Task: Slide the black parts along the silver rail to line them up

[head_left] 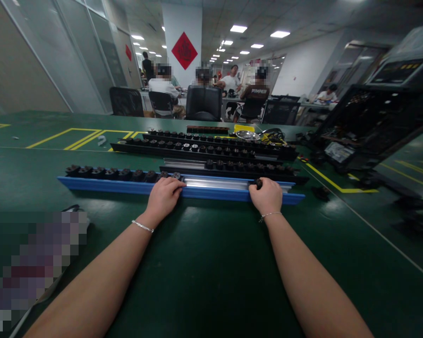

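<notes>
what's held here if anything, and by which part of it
The right grip holds a small black part, apparently by its sides. The left grip touches the blue rail; whether it holds it cannot be told.

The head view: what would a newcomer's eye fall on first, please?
Probably the bright blue rail, lying across the green table with black parts along its left stretch. The left hand touches it beside them, and the right hand holds a black piece nearer the other end. Beyond, a red diamond hangs on the white pillar.

hands [164, 195] [268, 195]: 2 | blue rail [218, 194]: 1 | held part [257, 183]: 1 | bracelets [143, 226] [270, 214]: 2
</notes>
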{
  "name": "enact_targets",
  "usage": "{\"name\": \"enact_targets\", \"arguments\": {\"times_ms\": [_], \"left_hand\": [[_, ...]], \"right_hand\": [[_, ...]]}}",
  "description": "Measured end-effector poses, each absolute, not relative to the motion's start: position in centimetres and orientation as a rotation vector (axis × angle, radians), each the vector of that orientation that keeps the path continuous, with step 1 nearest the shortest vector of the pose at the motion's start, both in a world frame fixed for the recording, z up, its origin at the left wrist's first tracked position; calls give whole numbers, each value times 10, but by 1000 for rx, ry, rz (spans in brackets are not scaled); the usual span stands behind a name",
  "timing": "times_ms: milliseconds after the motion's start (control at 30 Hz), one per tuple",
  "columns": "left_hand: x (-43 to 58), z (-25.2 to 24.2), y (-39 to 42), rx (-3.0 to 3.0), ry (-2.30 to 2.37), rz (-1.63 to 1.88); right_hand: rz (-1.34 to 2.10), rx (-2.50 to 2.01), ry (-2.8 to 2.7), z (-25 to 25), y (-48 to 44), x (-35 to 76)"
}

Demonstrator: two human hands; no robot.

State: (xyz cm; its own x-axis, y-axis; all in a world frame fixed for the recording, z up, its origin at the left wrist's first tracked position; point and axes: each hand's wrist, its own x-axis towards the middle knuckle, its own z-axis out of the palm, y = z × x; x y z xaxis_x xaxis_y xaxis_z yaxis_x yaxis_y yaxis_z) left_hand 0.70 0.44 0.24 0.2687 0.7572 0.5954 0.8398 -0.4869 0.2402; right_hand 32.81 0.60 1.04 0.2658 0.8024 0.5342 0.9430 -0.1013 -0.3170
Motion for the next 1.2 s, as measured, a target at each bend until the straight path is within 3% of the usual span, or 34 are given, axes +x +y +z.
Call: {"name": "enact_targets", "arguments": {"times_ms": [1200], "left_hand": [[6,1,6,-2402,-1505,-1020]], "right_hand": [[-316,-1874,-1607,8,6,347]]}}
